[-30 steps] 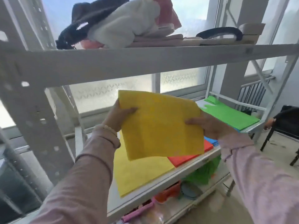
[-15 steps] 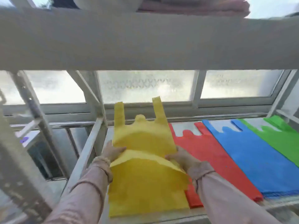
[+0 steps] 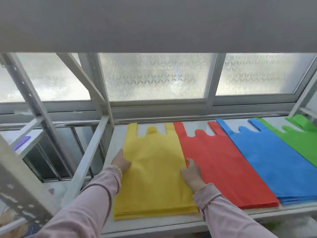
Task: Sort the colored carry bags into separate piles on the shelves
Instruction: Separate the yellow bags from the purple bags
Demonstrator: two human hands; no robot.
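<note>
Four flat piles of carry bags lie side by side on the white shelf [image 3: 118, 140]: yellow [image 3: 154, 172] at the left, then red [image 3: 223, 169], blue [image 3: 274, 165] and green [image 3: 301, 145]. The top yellow bag lies spread flat on its pile, handles toward the window. My left hand [image 3: 121, 162] rests flat at the yellow pile's left edge. My right hand [image 3: 192, 172] lies at the seam between yellow and red, fingers on the yellow bag's right edge. Neither hand grips anything.
The upper shelf's grey beam [image 3: 154, 23] spans the top of the view, close overhead. A slanted shelf post [image 3: 89, 155] and a perforated upright [image 3: 20, 191] stand at the left. Frosted windows [image 3: 154, 78] are behind the shelf.
The yellow bag, held up folded a second ago, was laid on the yellow pile and unfolded flat. Both hands moved from gripping it to resting at its side edges.
</note>
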